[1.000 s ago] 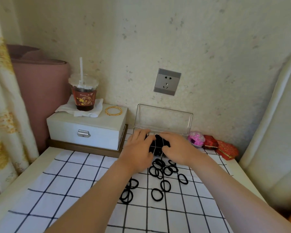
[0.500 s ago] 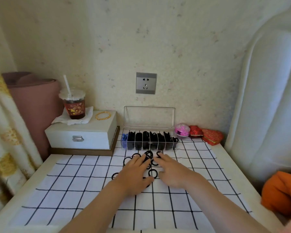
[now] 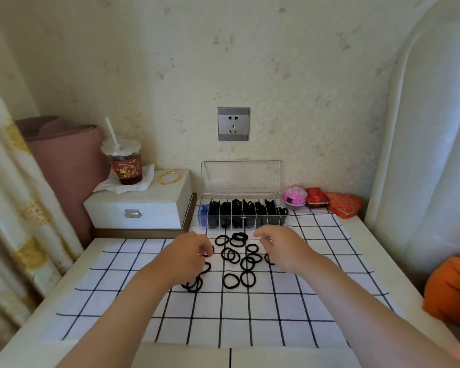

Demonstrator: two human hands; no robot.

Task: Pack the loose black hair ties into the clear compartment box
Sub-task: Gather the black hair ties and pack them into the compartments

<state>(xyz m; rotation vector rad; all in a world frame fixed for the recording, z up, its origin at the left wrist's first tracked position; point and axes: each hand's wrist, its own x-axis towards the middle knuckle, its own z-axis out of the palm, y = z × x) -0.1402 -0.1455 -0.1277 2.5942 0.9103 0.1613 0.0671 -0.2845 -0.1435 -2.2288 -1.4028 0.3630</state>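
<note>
Several loose black hair ties (image 3: 235,256) lie scattered on the checked cloth (image 3: 250,309), just in front of the clear compartment box (image 3: 284,222). Its lid (image 3: 241,178) stands open against the wall. Most compartments hold black ties, and the leftmost holds blue ones. My left hand (image 3: 187,254) hovers at the left of the pile, fingers curled down, with a black tie at its fingertips; whether it pinches the tie is hidden. My right hand (image 3: 280,248) hovers at the right of the pile with loosely curled fingers and holds nothing.
A white drawer box (image 3: 141,208) at back left carries a lidded drink cup (image 3: 124,166) and a gold bangle (image 3: 169,177). A pink ball (image 3: 294,196) and two red boxes (image 3: 332,201) sit right of the clear box. An orange item (image 3: 452,290) lies at the right edge.
Both hands left the box and came back to the loose pile. They lay flat and close together on the ties, and now they are apart with curled fingers. The camera has pulled back.
</note>
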